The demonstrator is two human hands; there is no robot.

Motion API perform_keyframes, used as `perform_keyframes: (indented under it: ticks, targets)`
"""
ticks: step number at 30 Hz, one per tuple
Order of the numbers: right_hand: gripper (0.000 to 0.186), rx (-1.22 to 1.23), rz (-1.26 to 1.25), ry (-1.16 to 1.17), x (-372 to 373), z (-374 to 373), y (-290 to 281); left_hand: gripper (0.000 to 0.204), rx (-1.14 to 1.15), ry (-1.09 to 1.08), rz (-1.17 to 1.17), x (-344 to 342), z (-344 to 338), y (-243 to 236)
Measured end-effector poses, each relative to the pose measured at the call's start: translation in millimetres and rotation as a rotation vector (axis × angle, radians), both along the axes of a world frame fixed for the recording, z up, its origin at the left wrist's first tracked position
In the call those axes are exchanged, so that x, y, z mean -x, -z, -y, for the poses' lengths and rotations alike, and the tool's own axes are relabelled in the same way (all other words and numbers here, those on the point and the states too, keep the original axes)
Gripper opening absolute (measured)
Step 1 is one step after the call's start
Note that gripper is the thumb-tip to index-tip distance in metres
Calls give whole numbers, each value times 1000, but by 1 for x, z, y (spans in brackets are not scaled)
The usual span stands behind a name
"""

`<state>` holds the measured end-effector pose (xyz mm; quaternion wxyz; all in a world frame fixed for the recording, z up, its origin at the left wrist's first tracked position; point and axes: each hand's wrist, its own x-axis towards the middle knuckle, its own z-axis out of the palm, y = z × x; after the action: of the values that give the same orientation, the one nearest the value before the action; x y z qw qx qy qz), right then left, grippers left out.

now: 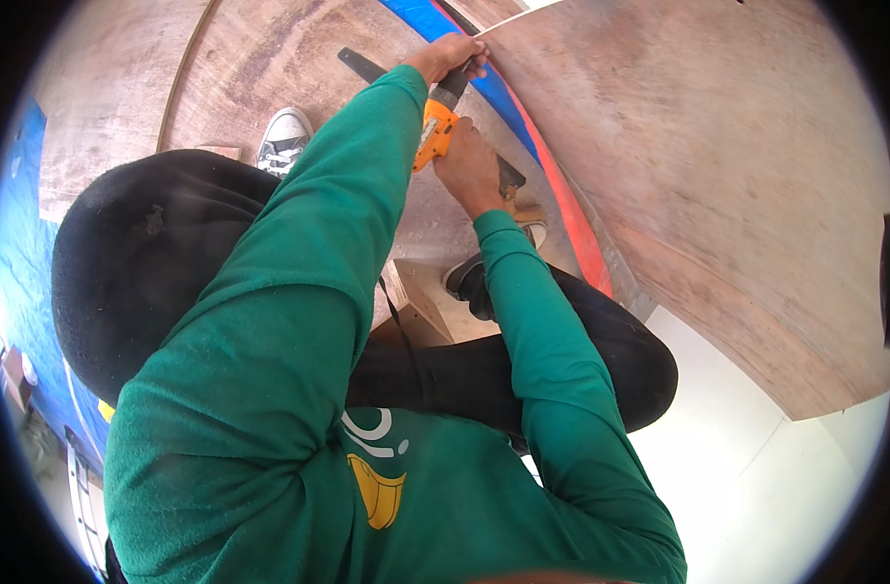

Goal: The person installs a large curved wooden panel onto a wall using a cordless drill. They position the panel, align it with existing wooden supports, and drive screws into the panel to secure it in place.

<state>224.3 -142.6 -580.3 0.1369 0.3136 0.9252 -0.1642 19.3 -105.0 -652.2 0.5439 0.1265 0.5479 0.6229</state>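
Note:
An orange and black cordless drill [435, 134] points away from me toward the edge of a large plywood panel [698, 146]. My right hand [471, 167] is closed around the drill's grip, with its black base showing below the hand. Just past the drill's black chuck, my left hand [450, 58] is closed, fingers pinched together at the panel's edge. Whatever lies between those fingers is too small to make out. A dark flat strip [362, 65] sticks out to the left of my left wrist.
A blue and red sheet [572, 219] runs along the panel's near side. Below my forearms stands a wooden block [414, 310]. A sneaker [284, 141] rests on the plywood at left. A blue tarp [26, 243] and a ladder [83, 496] are at far left.

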Motion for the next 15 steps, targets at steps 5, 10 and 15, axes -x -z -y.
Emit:
perform_keyframes:
  ticks: [5, 10, 15]
  targets:
    - [50, -9, -21, -16, -1, -1, 2, 28, -1, -15, -43, 1, -1, 5]
    - [48, -19, -35, -15, -2, 0, 3, 28, -18, -14, -28, 2, -3, 6]
    - [48, -26, -31, -17, -2, -1, 6, 28, -21, 13, -41, 3, -2, 8]
